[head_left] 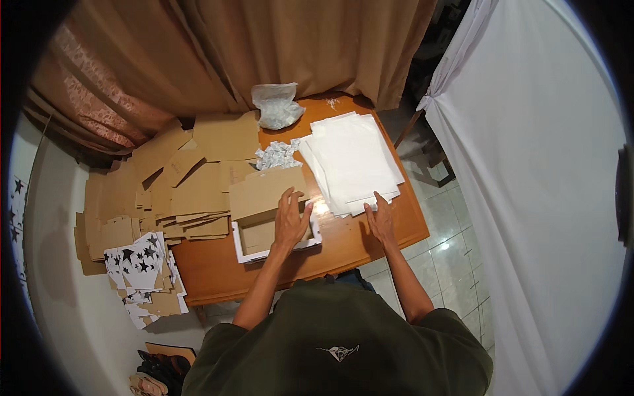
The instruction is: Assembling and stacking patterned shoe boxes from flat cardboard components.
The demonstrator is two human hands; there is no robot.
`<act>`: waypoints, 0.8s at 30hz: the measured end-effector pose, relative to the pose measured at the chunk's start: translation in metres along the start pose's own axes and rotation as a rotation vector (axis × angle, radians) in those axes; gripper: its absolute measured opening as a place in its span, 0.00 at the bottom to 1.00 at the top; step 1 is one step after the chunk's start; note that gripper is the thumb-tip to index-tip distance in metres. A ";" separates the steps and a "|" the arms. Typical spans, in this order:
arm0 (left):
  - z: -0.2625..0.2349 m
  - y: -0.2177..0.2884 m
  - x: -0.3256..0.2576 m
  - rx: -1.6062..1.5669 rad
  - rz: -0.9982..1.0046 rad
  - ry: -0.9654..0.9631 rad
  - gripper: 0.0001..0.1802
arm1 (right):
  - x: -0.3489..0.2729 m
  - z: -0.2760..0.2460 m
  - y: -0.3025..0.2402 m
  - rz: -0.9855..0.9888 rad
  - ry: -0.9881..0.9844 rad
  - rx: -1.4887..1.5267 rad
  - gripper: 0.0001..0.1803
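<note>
Here, in the head view, a small open box (274, 239) with a white rim and brown cardboard inside is seen near the front edge of the wooden table (370, 247), just in front of the person. The left hand (291, 221) is laid on the box's far right corner and on the brown flap (267, 191) that stands up from its far side; the fingers are spread and flat, pressing rather than clasped around anything. The right hand (381, 221) is rested with loosely spread fingers on the near edge of the stack of white sheets (353, 162); no sheet is seen to be pinched.

The step in hand is judged to be the steadying of the box while a white sheet is reached for. For the next move, a single sheet would have to be parted from the stack by the fingertips, with the box kept still.

The box's long axis is set roughly left to right, tilted slightly so that its right end lies farther away; its opening faces upward.

Flat brown cardboard blanks (178, 185) are piled to the left, star-printed sheets (140, 261) lie beside them, and a heap of small white sachets (277, 155) and a clear bag (277, 105) are placed beyond the box.
</note>
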State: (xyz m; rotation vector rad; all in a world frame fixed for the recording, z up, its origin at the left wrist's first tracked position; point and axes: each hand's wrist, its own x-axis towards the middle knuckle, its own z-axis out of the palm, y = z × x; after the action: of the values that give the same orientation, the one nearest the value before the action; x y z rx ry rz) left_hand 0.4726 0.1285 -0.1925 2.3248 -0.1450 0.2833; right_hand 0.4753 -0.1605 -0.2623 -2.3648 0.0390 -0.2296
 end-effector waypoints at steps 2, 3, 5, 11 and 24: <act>0.033 0.013 0.015 -0.012 0.007 -0.039 0.22 | 0.019 -0.006 0.021 -0.077 0.006 -0.008 0.32; 0.049 0.019 0.024 -0.007 0.001 -0.036 0.22 | 0.030 -0.008 0.032 -0.081 0.000 -0.003 0.32; 0.082 0.026 0.036 -0.047 -0.029 -0.133 0.21 | 0.047 -0.011 0.050 -0.097 -0.027 -0.015 0.30; 0.173 0.023 0.069 0.051 0.015 -0.201 0.16 | 0.094 -0.016 0.103 -0.261 -0.139 -0.145 0.34; 0.242 0.001 0.069 0.346 0.001 -0.306 0.15 | 0.119 -0.006 0.127 -0.213 -0.549 -0.336 0.37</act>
State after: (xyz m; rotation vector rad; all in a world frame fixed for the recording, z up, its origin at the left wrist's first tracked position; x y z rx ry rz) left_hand 0.5779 -0.0481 -0.3384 2.7015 -0.2654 -0.0559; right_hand 0.5958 -0.2677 -0.3274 -2.6850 -0.4709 0.3574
